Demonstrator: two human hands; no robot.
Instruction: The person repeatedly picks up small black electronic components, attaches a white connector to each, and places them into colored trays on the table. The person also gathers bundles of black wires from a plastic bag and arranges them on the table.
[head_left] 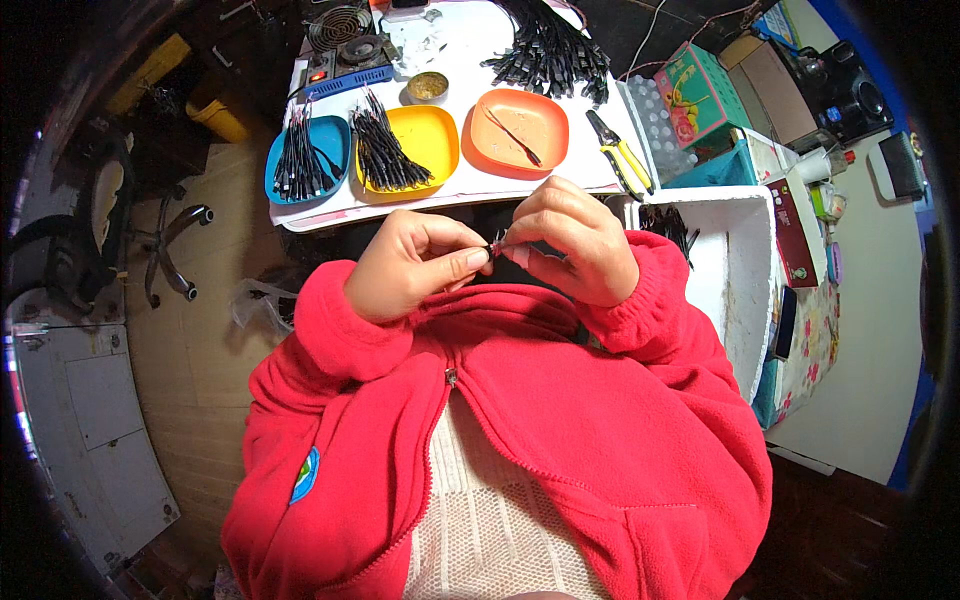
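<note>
In front of my chest, my left hand [425,262] pinches a thin black cable [489,249] between thumb and forefinger. My right hand [575,240] has its fingertips closed on the fine reddish wires at the same cable's end, so both hands meet there. Most of this cable is hidden by my fingers. Just beyond the hands, an orange tray [555,125] holds a single cable [518,138] with a black tip. A yellow tray [445,140] and a blue tray [340,135] to its left each carry a bundle of black cables with bare wire ends.
Yellow-handled cutters [622,155] lie at the table's right. A small tin [428,88] stands behind the trays, near a blue device [350,80] with a lit red switch. More black cables [555,50] are heaped at the back. A white foam box [735,290] stands beside my right arm.
</note>
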